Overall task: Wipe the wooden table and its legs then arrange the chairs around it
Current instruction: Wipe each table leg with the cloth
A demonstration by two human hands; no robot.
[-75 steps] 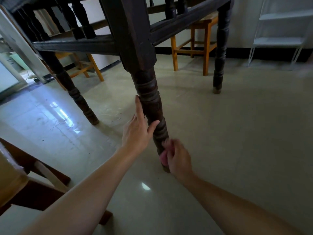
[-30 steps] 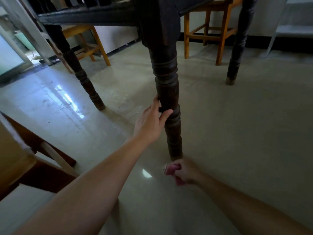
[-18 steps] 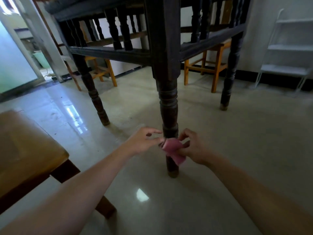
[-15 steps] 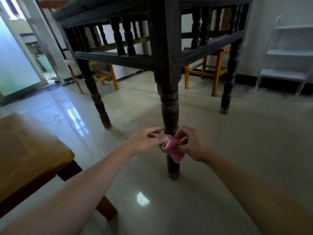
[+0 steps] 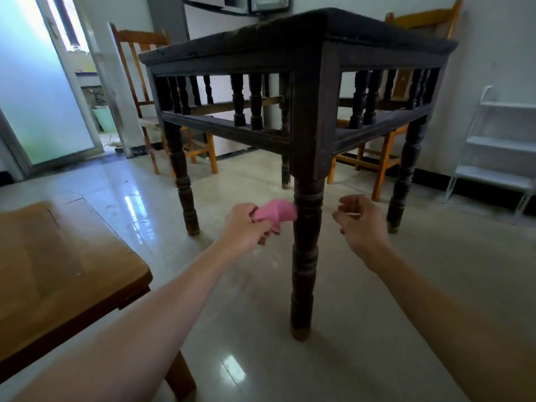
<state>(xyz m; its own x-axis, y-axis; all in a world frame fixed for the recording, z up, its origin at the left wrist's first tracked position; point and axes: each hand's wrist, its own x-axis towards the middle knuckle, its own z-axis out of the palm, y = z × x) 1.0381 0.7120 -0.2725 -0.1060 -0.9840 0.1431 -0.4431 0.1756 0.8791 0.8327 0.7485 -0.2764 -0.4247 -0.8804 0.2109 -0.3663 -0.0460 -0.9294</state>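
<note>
beside the near leg (image 5: 306, 227), left hand (image 5: 245, 229) bunches the cloth (image 5: 275, 213) against it to wipe; right hand (image 5: 361, 224) hangs loosely curled, empty, just right.

We're gripping the bunched pink cloth (image 5: 277, 213) in our left hand (image 5: 245, 229). Its edge is sitting against the left side of the near corner leg (image 5: 304, 256), just under the leg's top ring. Our right hand (image 5: 361, 224) is hovering just right of that leg, fingers loosely curled, holding nothing, clear of the wood. The dark wooden table (image 5: 377, 33) is standing on the glossy floor (image 5: 377, 314). The far-left chair (image 5: 139, 36) is standing behind the table's far-left corner, and the far-right chair (image 5: 423, 20) behind its right edge. The near chair (image 5: 58, 271) is showing its seat at lower left, beside our left forearm. A white shelf rack (image 5: 499, 146) is standing against the right wall.
</note>
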